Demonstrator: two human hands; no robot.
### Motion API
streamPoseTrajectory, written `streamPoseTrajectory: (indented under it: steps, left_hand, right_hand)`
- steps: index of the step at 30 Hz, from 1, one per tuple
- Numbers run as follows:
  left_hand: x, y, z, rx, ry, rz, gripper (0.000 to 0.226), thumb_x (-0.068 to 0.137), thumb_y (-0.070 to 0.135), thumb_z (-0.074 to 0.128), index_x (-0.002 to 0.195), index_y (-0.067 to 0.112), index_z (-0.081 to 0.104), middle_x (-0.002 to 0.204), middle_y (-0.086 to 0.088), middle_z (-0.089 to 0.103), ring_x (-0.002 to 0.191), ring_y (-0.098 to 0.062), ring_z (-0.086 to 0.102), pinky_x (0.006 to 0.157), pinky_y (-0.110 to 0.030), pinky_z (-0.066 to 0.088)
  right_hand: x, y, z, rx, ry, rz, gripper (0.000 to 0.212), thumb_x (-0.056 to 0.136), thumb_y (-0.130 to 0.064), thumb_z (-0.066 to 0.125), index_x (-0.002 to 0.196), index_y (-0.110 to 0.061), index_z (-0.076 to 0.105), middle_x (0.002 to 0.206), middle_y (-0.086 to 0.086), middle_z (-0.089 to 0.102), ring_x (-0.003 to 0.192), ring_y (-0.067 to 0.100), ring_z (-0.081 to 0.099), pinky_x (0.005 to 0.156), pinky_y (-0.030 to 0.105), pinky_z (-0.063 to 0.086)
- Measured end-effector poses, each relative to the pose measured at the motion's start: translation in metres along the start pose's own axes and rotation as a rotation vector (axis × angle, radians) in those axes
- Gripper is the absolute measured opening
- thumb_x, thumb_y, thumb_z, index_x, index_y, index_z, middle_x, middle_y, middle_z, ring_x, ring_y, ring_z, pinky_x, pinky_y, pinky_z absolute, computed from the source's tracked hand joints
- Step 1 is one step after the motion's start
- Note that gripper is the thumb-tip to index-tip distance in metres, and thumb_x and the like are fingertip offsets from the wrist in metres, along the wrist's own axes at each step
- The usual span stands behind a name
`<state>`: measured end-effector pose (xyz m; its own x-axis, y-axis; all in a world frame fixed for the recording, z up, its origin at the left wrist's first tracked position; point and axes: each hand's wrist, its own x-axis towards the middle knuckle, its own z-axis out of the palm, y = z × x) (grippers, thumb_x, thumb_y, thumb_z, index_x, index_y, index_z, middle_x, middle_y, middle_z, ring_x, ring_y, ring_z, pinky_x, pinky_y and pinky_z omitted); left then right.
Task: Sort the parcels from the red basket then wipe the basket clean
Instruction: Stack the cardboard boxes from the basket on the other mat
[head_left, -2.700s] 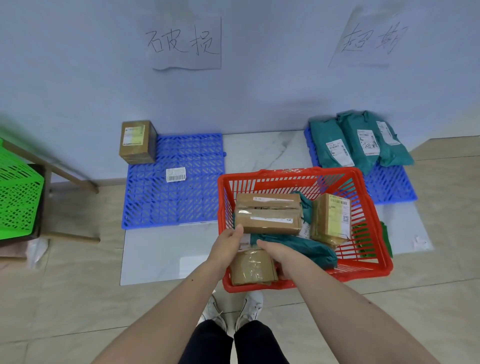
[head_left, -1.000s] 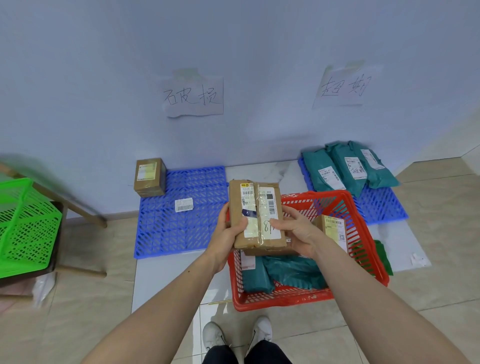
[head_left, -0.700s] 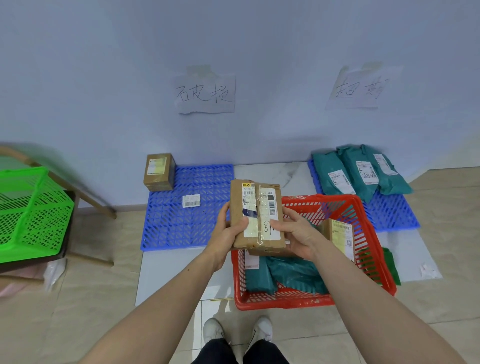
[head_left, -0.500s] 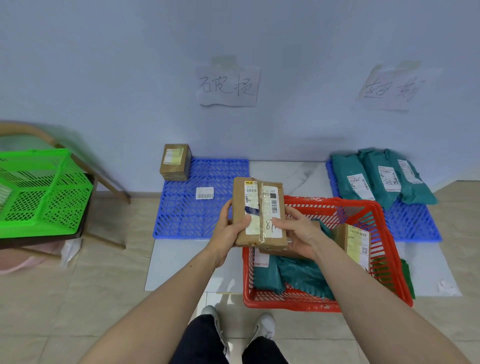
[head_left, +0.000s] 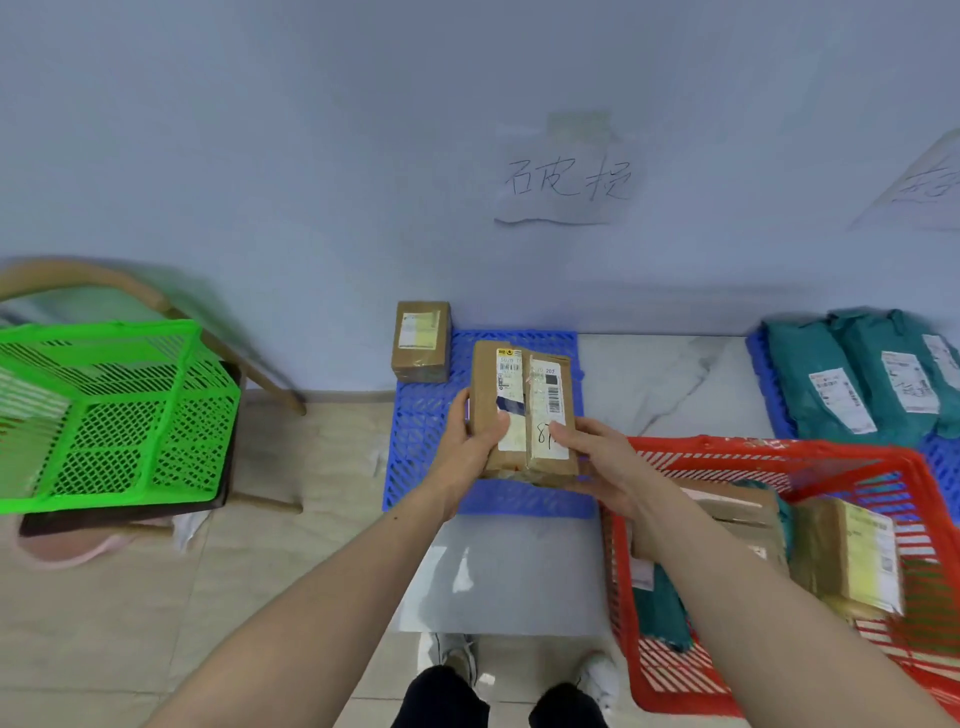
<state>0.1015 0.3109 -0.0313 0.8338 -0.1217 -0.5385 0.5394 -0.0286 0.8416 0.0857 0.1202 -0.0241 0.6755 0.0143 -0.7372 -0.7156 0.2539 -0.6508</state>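
Note:
I hold a brown taped cardboard parcel (head_left: 522, 410) with white labels upright in front of me, above the left blue pallet (head_left: 421, 431). My left hand (head_left: 470, 441) grips its left edge and my right hand (head_left: 597, 457) holds its right lower corner. The red basket (head_left: 779, 452) sits on the floor at lower right. Inside it lie a brown box (head_left: 748, 519), a box with a yellow label (head_left: 852, 556) and a teal bag (head_left: 662, 608). A small brown box (head_left: 421, 340) stands at the pallet's far left corner.
A green basket (head_left: 114, 410) rests on a wooden chair (head_left: 156, 296) at left. Teal mailer bags (head_left: 862, 379) lie on a second blue pallet (head_left: 761, 379) at right. Two handwritten paper signs hang on the wall (head_left: 563, 176). My shoes (head_left: 452, 654) are at the bottom.
I lifted the taped parcel out of the red basket with both hands. My view has swung left, so the parcel now sits over the left blue pallet.

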Motion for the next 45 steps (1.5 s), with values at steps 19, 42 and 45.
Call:
streamPoseTrajectory:
  steps: [19, 42, 45]
  left_hand:
    - [0.259, -0.042, -0.077, 1.052, 0.309, 0.133, 0.102, 0.085, 0.065, 0.057, 0.157, 0.007, 0.012, 0.167, -0.008, 0.008, 0.154, -0.024, -0.004, 0.124, -0.046, 0.007]
    - [0.298, -0.058, -0.065, 1.128, 0.279, 0.178, 0.09, 0.092, 0.048, 0.06, 0.159, 0.014, 0.009, 0.167, -0.005, -0.003, 0.153, -0.024, -0.01, 0.125, -0.045, 0.002]
    - [0.291, -0.049, -0.068, 1.096, 0.268, 0.159, 0.086, 0.094, 0.046, 0.058, 0.158, 0.011, 0.013, 0.167, -0.006, 0.001, 0.154, -0.024, -0.007, 0.125, -0.046, 0.003]
  right_hand:
    - [0.266, 0.02, 0.057, -0.105, 0.172, -0.08, 0.051, 0.093, -0.036, 0.068, 0.136, -0.015, 0.053, 0.124, 0.007, 0.068, 0.104, 0.025, 0.07, 0.094, 0.049, 0.056]
    - [0.34, 0.006, 0.053, -0.292, 0.26, -0.116, 0.06, 0.097, -0.039, 0.06, 0.147, -0.015, 0.039, 0.137, 0.003, 0.055, 0.113, 0.015, 0.06, 0.088, 0.025, 0.051]
    - [0.326, 0.004, 0.053, -0.311, 0.281, -0.093, 0.079, 0.092, -0.048, 0.064, 0.154, -0.016, 0.028, 0.151, 0.004, 0.043, 0.132, 0.021, 0.049, 0.109, 0.04, 0.044]
